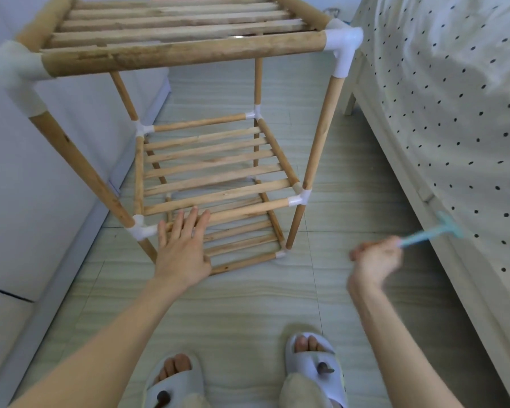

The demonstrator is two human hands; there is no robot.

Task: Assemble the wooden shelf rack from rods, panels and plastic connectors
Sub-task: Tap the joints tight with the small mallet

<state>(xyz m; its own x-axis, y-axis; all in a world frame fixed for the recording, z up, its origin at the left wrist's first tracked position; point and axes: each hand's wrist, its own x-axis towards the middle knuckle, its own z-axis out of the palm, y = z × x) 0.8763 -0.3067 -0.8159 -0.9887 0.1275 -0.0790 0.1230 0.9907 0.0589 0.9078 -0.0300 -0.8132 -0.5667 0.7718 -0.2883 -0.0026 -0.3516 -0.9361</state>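
A three-tier wooden shelf rack stands upright on the tiled floor, filling the upper left and centre of the frame, its long axis vertical. The left hand, fingers straight and spread, reaches toward the middle tier's front rod. The right hand, blurred at right, grips a light-blue plastic mallet pointing toward the bed

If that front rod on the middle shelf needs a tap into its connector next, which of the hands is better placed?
Probably the right hand: it already grips the small blue hammer, raised beside the rack. The left hand lies open against the front rod, well placed to steady it.
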